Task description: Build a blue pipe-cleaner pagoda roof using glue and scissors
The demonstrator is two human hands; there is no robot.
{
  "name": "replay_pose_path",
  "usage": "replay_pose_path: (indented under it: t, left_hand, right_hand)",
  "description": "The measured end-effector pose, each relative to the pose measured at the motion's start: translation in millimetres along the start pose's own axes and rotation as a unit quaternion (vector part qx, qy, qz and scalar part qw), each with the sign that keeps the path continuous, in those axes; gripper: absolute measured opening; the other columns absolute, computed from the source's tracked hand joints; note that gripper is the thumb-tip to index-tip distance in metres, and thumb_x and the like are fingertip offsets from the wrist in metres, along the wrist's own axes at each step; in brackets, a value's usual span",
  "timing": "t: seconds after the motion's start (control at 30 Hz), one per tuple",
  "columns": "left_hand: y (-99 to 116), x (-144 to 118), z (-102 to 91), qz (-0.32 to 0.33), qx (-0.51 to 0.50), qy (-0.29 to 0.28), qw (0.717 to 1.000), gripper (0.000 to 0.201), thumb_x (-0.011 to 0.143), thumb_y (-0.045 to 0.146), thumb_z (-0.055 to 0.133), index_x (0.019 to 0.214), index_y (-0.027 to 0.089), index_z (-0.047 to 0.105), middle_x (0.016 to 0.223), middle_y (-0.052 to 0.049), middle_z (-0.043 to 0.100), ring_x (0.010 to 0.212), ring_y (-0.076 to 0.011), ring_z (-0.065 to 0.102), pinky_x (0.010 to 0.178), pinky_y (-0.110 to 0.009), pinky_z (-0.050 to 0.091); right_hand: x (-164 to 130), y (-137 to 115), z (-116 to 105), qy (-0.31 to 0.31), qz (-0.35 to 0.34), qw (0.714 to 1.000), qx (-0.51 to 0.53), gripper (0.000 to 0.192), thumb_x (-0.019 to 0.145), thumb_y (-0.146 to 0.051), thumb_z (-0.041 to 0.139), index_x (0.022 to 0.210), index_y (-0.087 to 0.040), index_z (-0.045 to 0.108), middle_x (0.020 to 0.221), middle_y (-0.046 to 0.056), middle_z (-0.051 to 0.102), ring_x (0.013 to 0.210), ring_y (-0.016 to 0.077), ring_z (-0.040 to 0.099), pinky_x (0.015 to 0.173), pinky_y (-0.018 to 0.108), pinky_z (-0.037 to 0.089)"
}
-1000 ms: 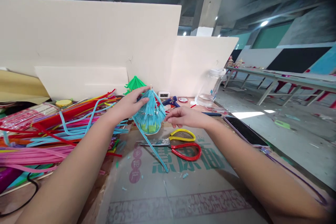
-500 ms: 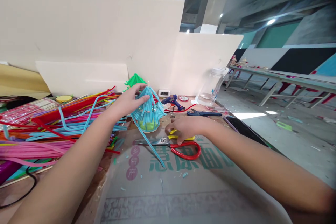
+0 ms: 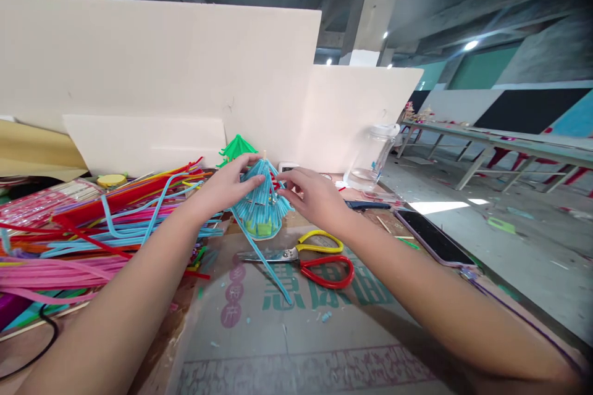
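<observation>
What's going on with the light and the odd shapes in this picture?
In the head view: a lamp glares at upper right; sunlight-like patches brighten the floor; shadow falls on the mat beside the right forearm; the pillar leans, probably lens distortion; the blue model shows clear strands.

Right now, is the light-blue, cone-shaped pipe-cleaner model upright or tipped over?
Upright: the light-blue model has its pale stick tip at the top, green section near the bottom.
</observation>
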State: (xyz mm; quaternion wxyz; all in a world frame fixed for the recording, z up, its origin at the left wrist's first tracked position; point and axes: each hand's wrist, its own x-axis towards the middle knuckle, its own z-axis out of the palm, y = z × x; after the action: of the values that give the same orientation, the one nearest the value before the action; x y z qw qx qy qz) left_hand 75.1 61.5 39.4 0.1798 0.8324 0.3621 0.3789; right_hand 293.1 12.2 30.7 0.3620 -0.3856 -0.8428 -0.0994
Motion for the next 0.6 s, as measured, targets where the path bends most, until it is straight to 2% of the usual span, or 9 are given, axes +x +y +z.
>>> replay_pose_path:
  t: [0.13, 0.2, 0.37, 0.6]
  left_hand:
    - [-0.1, -0.9, 0.6, -0.007, 0.002, -0.001, 1.000, 0.054, 0.086, 0.049, 0.056, 0.132, 0.021, 0.048, 0.136, -0.011, 0.056, 0.125, -0.0259, 0.052, 0.104, -0.044, 0.043]
    - [0.8, -1.3, 0.6, -0.008, 0.003, -0.002, 1.000, 0.054, 0.087, 0.049, 0.056, 0.132, 0.021, 0.048, 0.135, -0.011, 0.056, 0.125, -0.0256, 0.052, 0.103, -0.044, 0.043]
    - [6.1, -2.0, -0.3, 0.001, 0.004, -0.012, 1.000, 0.052, 0.087, 0.048, 0.055, 0.131, 0.021, 0.048, 0.133, -0.010, 0.057, 0.122, -0.0243, 0.054, 0.103, -0.042, 0.044]
    - [10.7, -3.1, -2.2, 0.021, 0.019, -0.022, 0.999, 0.050, 0.087, 0.046, 0.055, 0.130, 0.023, 0.049, 0.134, -0.008, 0.056, 0.124, -0.0247, 0.053, 0.104, -0.042, 0.042]
  right_hand:
    - [6.3, 2.5, 14.5, 0.072, -0.020, 0.997, -0.023, 0.019, 0.094, -0.029, 0.054, 0.098, -0.019, 0.070, 0.088, 0.006, 0.067, 0.081, 0.0182, 0.057, 0.075, 0.031, 0.039]
    - [5.1, 5.1, 18.7, 0.090, -0.033, 0.994, -0.046, 0.021, 0.095, -0.029, 0.053, 0.100, -0.020, 0.071, 0.091, 0.007, 0.067, 0.086, 0.0204, 0.057, 0.079, 0.033, 0.039]
    - [2.6, 8.9, 15.6, 0.096, -0.023, 0.994, -0.040, 0.028, 0.097, -0.029, 0.049, 0.118, -0.018, 0.064, 0.096, 0.009, 0.065, 0.091, 0.0219, 0.056, 0.082, 0.035, 0.041]
    - [2.5, 13.6, 14.4, 0.063, -0.062, 0.994, -0.062, 0.020, 0.094, -0.025, 0.053, 0.107, -0.021, 0.067, 0.099, 0.009, 0.061, 0.093, 0.0218, 0.053, 0.080, 0.035, 0.039]
